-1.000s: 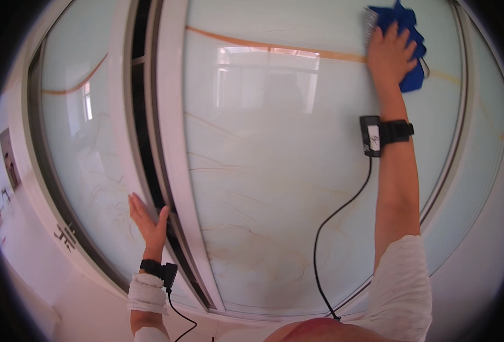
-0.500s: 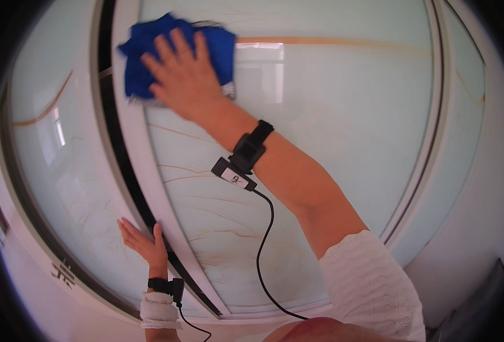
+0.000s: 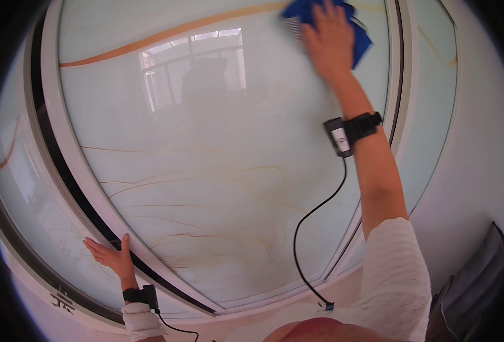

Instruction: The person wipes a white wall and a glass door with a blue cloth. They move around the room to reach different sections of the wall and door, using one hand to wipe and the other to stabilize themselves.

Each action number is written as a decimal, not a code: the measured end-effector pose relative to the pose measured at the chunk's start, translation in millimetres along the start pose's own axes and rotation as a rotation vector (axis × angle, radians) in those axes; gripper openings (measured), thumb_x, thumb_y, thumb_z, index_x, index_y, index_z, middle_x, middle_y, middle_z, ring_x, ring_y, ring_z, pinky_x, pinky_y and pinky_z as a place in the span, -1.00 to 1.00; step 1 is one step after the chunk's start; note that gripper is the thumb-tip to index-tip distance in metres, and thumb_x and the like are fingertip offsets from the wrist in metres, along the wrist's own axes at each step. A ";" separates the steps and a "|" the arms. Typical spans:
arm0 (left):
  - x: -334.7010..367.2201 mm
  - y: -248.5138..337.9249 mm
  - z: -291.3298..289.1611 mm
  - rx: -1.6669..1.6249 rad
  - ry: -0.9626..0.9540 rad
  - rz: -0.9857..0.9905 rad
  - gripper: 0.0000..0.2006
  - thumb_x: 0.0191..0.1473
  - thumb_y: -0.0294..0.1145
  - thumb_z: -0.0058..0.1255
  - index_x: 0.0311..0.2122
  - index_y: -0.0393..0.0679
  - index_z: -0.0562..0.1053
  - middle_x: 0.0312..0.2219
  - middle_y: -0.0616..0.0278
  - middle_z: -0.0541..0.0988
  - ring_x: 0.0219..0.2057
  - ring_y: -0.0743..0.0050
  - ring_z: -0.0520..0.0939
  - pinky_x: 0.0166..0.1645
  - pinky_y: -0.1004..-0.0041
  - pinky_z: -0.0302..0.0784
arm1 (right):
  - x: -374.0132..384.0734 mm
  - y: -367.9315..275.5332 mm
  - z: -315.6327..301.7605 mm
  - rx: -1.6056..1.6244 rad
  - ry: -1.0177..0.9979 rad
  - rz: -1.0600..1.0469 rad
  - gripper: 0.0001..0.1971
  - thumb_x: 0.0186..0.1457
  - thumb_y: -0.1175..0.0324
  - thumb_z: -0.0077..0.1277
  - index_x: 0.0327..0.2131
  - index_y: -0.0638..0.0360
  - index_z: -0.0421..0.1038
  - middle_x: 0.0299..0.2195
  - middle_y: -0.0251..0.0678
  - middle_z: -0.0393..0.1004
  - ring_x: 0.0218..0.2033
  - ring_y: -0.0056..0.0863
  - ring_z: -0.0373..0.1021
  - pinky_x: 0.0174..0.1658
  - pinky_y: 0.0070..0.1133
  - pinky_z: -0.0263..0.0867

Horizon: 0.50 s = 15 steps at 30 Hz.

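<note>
Blue cloth [image 3: 360, 45] lies at the upper right against a glossy panel [image 3: 200, 134]. Leftmost, the left hand [image 3: 110, 256] holds nothing, thumb well apart from the fingers, beside a dark gap [image 3: 59, 157]; whether it touches the surface, I cannot tell. Rightward, the right hand [image 3: 329, 43] spreads flat over the cloth, which looks light, soft and foldable, best held under a broad palm. Anything behind the panel is hidden.
</note>
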<state>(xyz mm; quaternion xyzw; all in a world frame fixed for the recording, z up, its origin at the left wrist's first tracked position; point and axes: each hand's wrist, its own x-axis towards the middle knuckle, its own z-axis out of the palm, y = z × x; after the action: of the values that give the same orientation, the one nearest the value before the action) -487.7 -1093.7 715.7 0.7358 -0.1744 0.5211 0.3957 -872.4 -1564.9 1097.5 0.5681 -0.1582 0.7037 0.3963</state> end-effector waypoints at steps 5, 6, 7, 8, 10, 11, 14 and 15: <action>4.8 -10.9 0.1 -0.169 -0.029 -0.052 0.22 -0.21 -0.17 0.46 0.37 -0.43 -0.15 0.37 -0.29 -0.09 0.39 -0.19 -0.05 0.44 0.09 -0.18 | -78.9 149.0 -2.4 -0.086 0.076 0.083 -0.46 0.32 0.06 -0.15 0.20 0.25 0.29 0.29 -0.04 0.21 0.35 -0.02 0.05 0.37 -0.23 -0.05; 6.5 -13.1 -0.1 -0.189 -0.051 -0.107 0.22 -0.20 -0.17 0.46 0.38 -0.42 -0.16 0.38 -0.28 -0.10 0.40 -0.17 -0.06 0.44 0.10 -0.20 | -89.5 161.1 -1.0 -0.008 0.184 -0.030 -0.46 0.33 0.07 -0.17 0.19 0.29 0.30 0.28 0.00 0.21 0.35 0.00 0.05 0.38 -0.26 -0.05; 5.7 -13.7 -1.5 -0.170 -0.064 -0.136 0.24 -0.22 -0.12 0.46 0.38 -0.42 -0.16 0.38 -0.28 -0.11 0.40 -0.18 -0.07 0.44 0.11 -0.22 | -93.0 170.5 -1.4 -0.054 0.098 0.047 -0.46 0.33 0.08 -0.18 0.19 0.32 0.30 0.28 0.01 0.22 0.34 0.01 0.06 0.39 -0.27 -0.07; 7.8 -14.6 -2.1 -0.091 -0.061 -0.097 0.27 -0.24 -0.06 0.47 0.38 -0.41 -0.17 0.38 -0.28 -0.10 0.40 -0.20 -0.07 0.44 0.09 -0.23 | -95.2 172.5 -1.0 -0.134 0.025 0.046 -0.47 0.34 0.09 -0.18 0.18 0.34 0.30 0.27 0.02 0.23 0.34 0.02 0.06 0.40 -0.27 -0.08; 8.0 -12.4 -4.9 -0.099 -0.050 -0.054 0.29 -0.24 0.04 0.45 0.39 -0.39 -0.16 0.37 -0.31 -0.07 0.40 -0.23 -0.07 0.43 0.03 -0.23 | -91.0 161.7 -1.0 -0.211 0.014 0.063 -0.46 0.35 0.09 -0.22 0.21 0.31 0.28 0.28 -0.02 0.23 0.34 0.04 0.05 0.39 -0.29 -0.07; 7.4 -10.1 -6.2 -0.060 -0.054 -0.025 0.28 -0.23 0.05 0.44 0.39 -0.38 -0.16 0.37 -0.33 -0.09 0.40 -0.25 -0.08 0.43 0.00 -0.24 | -87.5 149.6 -0.9 -0.206 0.005 0.206 -0.44 0.36 0.04 -0.26 0.24 0.24 0.26 0.31 -0.04 0.19 0.36 0.02 0.03 0.39 -0.25 -0.09; 7.8 0.2 -10.9 -0.023 -0.095 -0.035 0.29 -0.18 0.03 0.42 0.40 -0.33 -0.26 0.37 -0.33 -0.18 0.40 -0.26 -0.15 0.41 -0.06 -0.27 | -71.4 101.6 -4.4 -0.115 0.014 0.450 -0.40 0.36 -0.07 -0.36 0.31 0.07 0.18 0.37 -0.10 0.08 0.39 -0.01 -0.04 0.38 -0.10 -0.15; 8.4 3.2 -12.4 -0.026 -0.121 -0.070 0.29 -0.17 0.03 0.41 0.40 -0.32 -0.27 0.38 -0.33 -0.20 0.40 -0.26 -0.16 0.41 -0.07 -0.28 | -67.6 82.0 -5.0 -0.148 0.025 0.449 -0.38 0.36 -0.11 -0.39 0.33 0.01 0.16 0.38 -0.11 0.05 0.40 -0.01 -0.06 0.37 -0.05 -0.17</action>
<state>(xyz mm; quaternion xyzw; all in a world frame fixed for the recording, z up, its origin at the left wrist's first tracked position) -494.3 -1084.9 726.4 0.7664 -0.1788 0.4593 0.4119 -933.6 -1639.2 1052.2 0.4792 -0.3269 0.7676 0.2726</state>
